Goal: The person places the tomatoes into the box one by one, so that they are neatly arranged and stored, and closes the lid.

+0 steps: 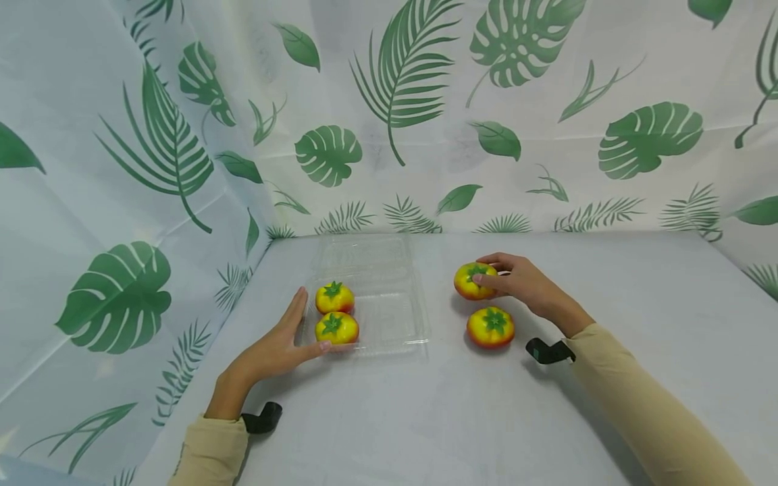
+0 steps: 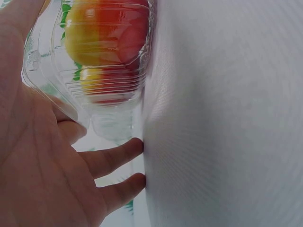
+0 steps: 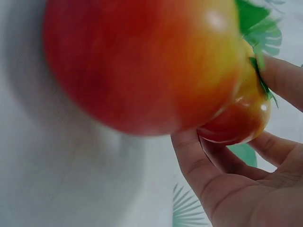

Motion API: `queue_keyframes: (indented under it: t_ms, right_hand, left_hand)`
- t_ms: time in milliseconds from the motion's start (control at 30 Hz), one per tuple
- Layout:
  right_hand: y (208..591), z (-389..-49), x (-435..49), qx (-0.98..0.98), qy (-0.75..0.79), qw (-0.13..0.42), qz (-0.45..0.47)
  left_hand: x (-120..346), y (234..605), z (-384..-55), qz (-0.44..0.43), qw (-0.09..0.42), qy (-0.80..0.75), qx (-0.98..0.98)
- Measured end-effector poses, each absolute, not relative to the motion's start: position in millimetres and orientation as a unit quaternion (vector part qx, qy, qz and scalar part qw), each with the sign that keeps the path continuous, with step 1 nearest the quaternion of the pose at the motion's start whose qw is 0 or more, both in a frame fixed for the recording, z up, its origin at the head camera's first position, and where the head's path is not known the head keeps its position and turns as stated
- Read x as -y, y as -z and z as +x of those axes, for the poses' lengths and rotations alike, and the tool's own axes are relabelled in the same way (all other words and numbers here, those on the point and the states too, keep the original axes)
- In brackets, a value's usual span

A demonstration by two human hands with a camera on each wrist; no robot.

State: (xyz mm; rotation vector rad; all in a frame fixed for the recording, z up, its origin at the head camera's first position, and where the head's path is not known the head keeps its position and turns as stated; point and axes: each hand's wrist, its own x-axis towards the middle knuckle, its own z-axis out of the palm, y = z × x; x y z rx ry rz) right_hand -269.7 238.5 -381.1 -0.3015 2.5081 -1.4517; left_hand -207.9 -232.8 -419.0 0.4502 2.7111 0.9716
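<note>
My left hand [image 1: 276,347] holds the near-left corner of a clear plastic clamshell box [image 1: 389,320], thumb at the near rim and fingers along the left side. Inside, at the left, two yellow-red toy tomatoes with green leafy tops sit one behind the other, a near one [image 1: 338,329] and a far one [image 1: 334,298]. Two of the left fingertips reach down to the table in the left wrist view. To the right of the box, my right hand [image 1: 523,283] grips another tomato [image 1: 468,282] between thumb and fingers. A further tomato [image 1: 489,328] rests on the table just nearer, below that hand.
The box's lid [image 1: 365,253] lies folded back toward the rear of the white-covered table [image 1: 401,418]. A leaf-printed curtain [image 1: 425,162] rises along the table's back and left. Black wrist cameras stick out under both wrists, the right one [image 1: 547,351] close to the loose tomato.
</note>
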Motion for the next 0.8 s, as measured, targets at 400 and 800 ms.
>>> queue_keyframes:
  t_ms: [400, 800]
  right_hand:
    - [362, -263, -224, -0.847, 0.499, 0.120, -0.137]
    - [347, -263, -196, -0.842, 0.499, 0.127, -0.163]
  left_hand:
    - [233, 420, -208, 0.159, 0.109, -0.327, -0.925]
    - [232, 419, -207, 0.156, 0.108, -0.322, -0.928]
